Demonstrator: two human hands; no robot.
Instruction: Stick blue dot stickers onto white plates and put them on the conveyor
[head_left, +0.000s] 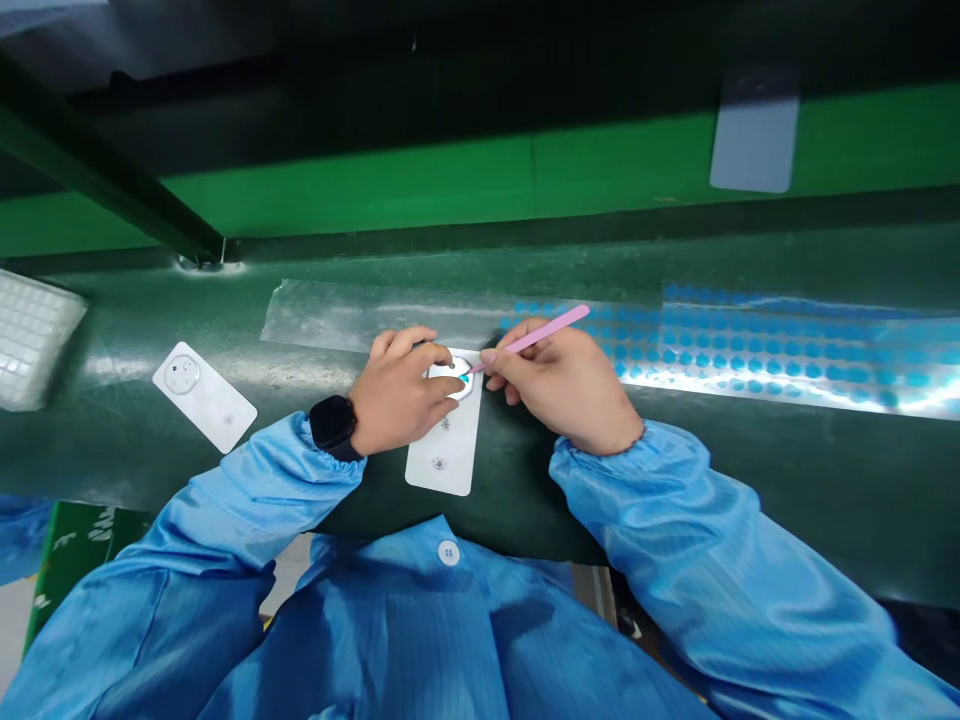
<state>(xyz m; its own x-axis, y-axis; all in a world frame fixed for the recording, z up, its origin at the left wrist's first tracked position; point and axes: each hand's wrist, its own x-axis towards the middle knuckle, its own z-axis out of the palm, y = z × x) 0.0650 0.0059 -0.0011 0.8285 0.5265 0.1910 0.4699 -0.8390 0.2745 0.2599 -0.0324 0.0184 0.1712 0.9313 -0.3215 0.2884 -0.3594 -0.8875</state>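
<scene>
In the head view, a white phone back cover [450,450] with a round camera ring lies on the green bench in front of me. My left hand [405,390] holds it down with curved fingers and thumb around the ring. Pink tweezers [551,328] are pinched in my right hand [559,375], their fine tip over the ring beside a small blue dot [464,378]. Fingers partly cover the ring. Just behind my right hand, a clear strip with rows of blue round stickers [720,355] stretches to the right.
A second white phone back cover [206,397] lies at the left, near a white gridded tray [34,340]. A pale rectangular panel [754,140] is at the upper right, by the green ledge [450,185]. A dark green post [112,160] meets the bench at the back left.
</scene>
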